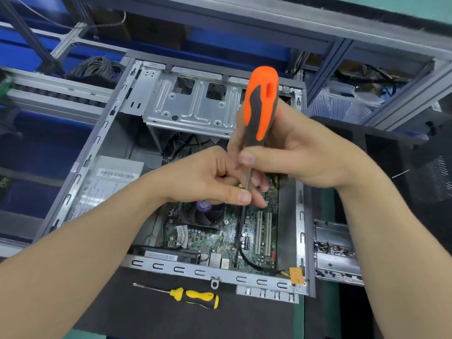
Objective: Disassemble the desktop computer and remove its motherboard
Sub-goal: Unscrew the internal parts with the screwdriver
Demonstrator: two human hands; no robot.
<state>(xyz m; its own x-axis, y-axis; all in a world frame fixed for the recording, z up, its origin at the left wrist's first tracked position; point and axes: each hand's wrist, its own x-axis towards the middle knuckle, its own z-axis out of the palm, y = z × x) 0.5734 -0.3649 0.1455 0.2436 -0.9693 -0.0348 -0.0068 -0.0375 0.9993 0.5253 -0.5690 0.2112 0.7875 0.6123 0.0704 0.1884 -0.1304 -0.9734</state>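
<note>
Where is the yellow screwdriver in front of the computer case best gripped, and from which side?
Grip its thick yellow and black handle from above. The yellow screwdriver lies flat on the dark mat, handle to the right, thin shaft pointing left. The left hand and right hand hold the orange screwdriver.

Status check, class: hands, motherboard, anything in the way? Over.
Right hand grips orange screwdriver, left hand pinches its shaft. Motherboard seated in case. Fan and cables on board.

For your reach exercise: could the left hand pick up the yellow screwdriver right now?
Likely yes, once it lets go: the left hand pinches the orange screwdriver, but the yellow screwdriver lies uncovered.
</note>
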